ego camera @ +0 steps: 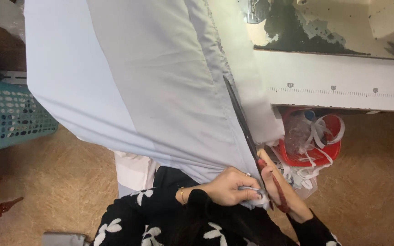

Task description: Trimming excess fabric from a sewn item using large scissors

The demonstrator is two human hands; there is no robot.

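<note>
A large pale grey cloth hangs from the table down toward my lap. My left hand pinches the cloth's lower edge, bunched into a small wad, near my knees. My right hand grips long dark scissors by their red handles. The blades point up along the cloth's stitched seam and look nearly closed. Both my sleeves are black with white flowers.
A teal plastic basket stands on the tan floor at left. A red bin with white strips and clear plastic sits under the white table, which has a ruler strip on its front edge.
</note>
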